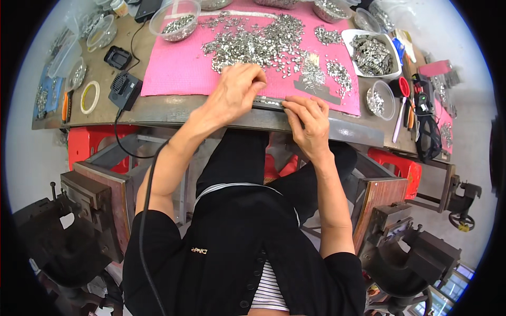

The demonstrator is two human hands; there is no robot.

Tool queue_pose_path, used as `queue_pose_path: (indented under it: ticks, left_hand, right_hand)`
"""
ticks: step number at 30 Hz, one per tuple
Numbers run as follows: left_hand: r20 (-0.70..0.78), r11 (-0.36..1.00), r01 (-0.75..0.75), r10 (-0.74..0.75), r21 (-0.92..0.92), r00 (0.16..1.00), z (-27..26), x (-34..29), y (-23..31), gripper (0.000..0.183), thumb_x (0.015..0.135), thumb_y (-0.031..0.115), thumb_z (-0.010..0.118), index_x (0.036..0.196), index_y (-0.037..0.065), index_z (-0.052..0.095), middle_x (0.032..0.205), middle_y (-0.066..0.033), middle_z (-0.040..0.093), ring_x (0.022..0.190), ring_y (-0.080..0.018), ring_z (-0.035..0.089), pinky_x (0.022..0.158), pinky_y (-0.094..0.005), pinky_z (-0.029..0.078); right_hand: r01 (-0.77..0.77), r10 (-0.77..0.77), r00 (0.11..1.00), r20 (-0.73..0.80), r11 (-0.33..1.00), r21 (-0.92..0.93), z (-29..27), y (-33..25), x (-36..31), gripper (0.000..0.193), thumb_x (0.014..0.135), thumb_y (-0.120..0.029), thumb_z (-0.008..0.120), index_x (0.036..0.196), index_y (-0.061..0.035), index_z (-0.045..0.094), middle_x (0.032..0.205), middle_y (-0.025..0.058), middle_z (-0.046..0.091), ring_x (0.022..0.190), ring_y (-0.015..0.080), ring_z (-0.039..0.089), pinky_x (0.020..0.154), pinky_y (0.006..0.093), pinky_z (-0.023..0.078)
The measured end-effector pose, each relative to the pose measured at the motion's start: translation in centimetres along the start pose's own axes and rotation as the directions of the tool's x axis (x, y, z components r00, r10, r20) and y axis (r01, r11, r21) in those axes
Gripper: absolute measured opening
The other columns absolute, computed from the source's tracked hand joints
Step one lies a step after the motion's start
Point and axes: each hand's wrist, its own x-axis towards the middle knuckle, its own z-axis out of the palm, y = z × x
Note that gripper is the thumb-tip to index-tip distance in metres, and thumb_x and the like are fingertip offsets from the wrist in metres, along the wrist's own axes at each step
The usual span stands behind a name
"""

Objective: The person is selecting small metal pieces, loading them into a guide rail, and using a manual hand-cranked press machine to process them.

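Note:
At the table's front edge lies a narrow dark bar (pixel 268 103) with small silvery pieces set along it. My right hand (pixel 311 120) pinches the bar's right end between thumb and fingers. Just left of the bar, my left hand (pixel 235 92) is closed, its fingers curled over the near edge of a heap of small metal parts (pixel 258 45). Its fingertips are hidden, so what they hold cannot be seen. A pink mat (pixel 174 73) lies under the heap. Beyond my right hand, slim shiny pins (pixel 313 76) rest by a flat grey plate (pixel 329 96).
A white tray (pixel 345 39) of metal parts and a clear tub (pixel 389 100) stand right of the mat. A clear bowl (pixel 153 25) sits at its far left. A black device (pixel 125 90) with a cable and a tape roll (pixel 90 98) lie left. Red stools (pixel 79 147) stand below.

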Motion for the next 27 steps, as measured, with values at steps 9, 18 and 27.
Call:
queue_pose_path:
  ticks: [9,18,27]
  left_hand:
    - [-0.107,0.991,0.023,-0.037,-0.13,0.994,3.1,-1.4,2.7,0.007,0.091,0.005,0.067,0.097,0.002,0.064,0.091,-0.0103,0.064,0.088,-0.0289,0.061,0.081,-0.0393,0.046]
    - [-0.103,1.0,-0.019,0.017,-0.019,0.995,3.7,-1.6,2.7,0.01,0.087,0.002,0.069,0.094,0.001,0.062,0.095,-0.0109,0.064,0.089,-0.0298,0.061,0.082,-0.04,0.047]
    - [-0.182,0.99,-0.099,0.116,0.099,0.977,3.9,-1.6,3.0,0.012,0.084,0.004,0.071,0.092,0.002,0.062,0.09,-0.0113,0.061,0.085,-0.0319,0.059,0.079,-0.0422,0.049]
  right_hand:
    - [-0.269,0.286,0.958,-0.028,0.926,0.264,0.1,0.6,0.1,0.014,0.088,-0.003,0.072,0.101,-0.0059,0.074,0.094,0.0096,0.073,0.088,0.0276,0.068,0.083,0.0365,0.05]
    - [-0.29,0.31,0.95,-0.033,0.919,0.266,-0.1,0.7,0.1,0.013,0.088,-0.002,0.071,0.101,-0.0053,0.074,0.089,0.009,0.071,0.082,0.0264,0.066,0.079,0.0366,0.049]
    - [-0.185,0.18,0.983,0.047,0.965,0.186,0.2,1.4,3.1,0.014,0.088,-0.002,0.07,0.1,-0.0058,0.074,0.089,0.0097,0.069,0.08,0.027,0.065,0.076,0.036,0.048]
